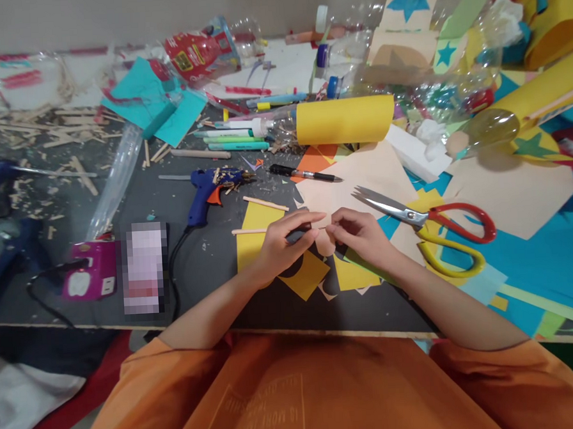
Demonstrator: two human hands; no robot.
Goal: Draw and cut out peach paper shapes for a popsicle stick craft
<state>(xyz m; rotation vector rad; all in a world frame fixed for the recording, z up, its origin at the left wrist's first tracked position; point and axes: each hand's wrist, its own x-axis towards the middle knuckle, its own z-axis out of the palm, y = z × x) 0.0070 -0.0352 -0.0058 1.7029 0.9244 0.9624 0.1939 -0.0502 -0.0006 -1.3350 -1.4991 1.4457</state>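
Near the middle of the table's front, my left hand point(290, 240) is curled, its thumb and fingertips bent toward each other around a thin edge I cannot name. Close by, my right hand point(359, 233) pinches the same thin edge between thumb and fingers. Just beneath the fingertips shows a small rounded peach paper piece point(324, 244); whether it is held is unclear. A thin wooden stick point(249, 231) runs behind my left hand over yellow paper point(244, 255), and another stick point(265, 203) lies above. Yellow paper offcuts point(305, 279) lie below both hands.
Scissors point(411, 215) lie open at the right, on large peach and blue sheets. A black pen point(306, 173) and blue glue gun point(213, 187) are ahead. At left are a phone point(142, 267) and purple box point(90, 273). Plastic bottles and stick scraps crowd the back.
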